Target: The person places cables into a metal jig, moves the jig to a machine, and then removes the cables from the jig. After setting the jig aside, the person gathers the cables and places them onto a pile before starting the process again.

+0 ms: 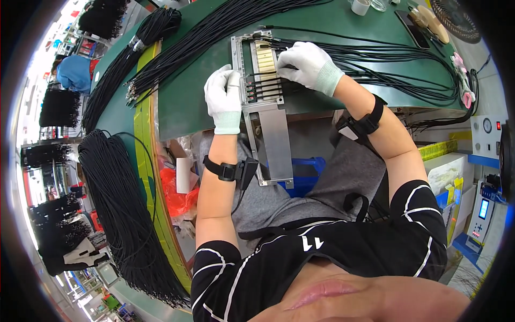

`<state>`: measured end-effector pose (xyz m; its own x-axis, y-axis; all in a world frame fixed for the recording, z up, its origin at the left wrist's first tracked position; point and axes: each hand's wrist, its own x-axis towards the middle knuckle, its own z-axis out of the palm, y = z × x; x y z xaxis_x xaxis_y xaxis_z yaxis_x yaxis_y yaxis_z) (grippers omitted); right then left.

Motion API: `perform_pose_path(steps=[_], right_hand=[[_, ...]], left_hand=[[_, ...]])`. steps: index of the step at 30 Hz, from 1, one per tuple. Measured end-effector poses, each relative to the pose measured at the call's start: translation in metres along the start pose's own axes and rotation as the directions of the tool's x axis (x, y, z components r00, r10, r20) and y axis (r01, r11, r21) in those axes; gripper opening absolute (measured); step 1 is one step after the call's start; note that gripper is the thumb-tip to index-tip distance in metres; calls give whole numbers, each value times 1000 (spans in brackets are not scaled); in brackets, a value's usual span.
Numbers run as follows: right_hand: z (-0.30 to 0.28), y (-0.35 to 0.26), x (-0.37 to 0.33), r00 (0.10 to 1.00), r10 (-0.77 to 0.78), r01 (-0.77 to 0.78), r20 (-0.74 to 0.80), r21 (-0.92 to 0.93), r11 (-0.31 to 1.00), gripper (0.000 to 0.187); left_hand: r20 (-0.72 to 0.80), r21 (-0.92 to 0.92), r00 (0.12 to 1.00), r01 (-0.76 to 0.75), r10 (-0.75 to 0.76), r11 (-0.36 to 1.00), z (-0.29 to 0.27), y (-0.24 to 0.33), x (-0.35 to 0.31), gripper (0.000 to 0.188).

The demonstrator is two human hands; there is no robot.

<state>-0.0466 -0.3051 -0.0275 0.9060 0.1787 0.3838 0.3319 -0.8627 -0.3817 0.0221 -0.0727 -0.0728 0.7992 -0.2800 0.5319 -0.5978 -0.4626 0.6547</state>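
A narrow metal fixture lies at the front edge of the green table, with a row of pale yellow blocks in it. Several black cables lie side by side across its lower part, their ends at its left side. My left hand, in a white glove, is closed against the fixture's left edge; what its fingertips grip is hidden. At the right edge my gloved right hand is closed in a pinch beside the cables, and what lies between its fingers is too small to make out.
Long cables loop across the table to the right. Thick black cable bundles lie at the left along a yellow-taped edge. A metal plate juts over my lap. A phone and a tape roll sit far right.
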Motion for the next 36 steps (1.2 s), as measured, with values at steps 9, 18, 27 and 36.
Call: perform_pose_path(steps=[9, 18, 27, 36], right_hand=[[8, -4, 1, 992, -108, 87, -68, -257, 962, 15], [10, -1, 1, 966, -229, 193, -119, -256, 947, 16], [10, -5, 4, 966, -252, 222, -50, -335, 916, 13], [2, 26, 12, 995, -22, -3, -102, -239, 971, 14]], left_hand=[[47, -8, 983, 179, -178, 984, -2, 0, 1, 16], [35, -66, 995, 97, -95, 993, 3, 2, -2, 16], [88, -183, 955, 295, -284, 938, 5, -5, 1, 24], [244, 211, 916, -371, 318, 905, 6, 14, 4, 25]])
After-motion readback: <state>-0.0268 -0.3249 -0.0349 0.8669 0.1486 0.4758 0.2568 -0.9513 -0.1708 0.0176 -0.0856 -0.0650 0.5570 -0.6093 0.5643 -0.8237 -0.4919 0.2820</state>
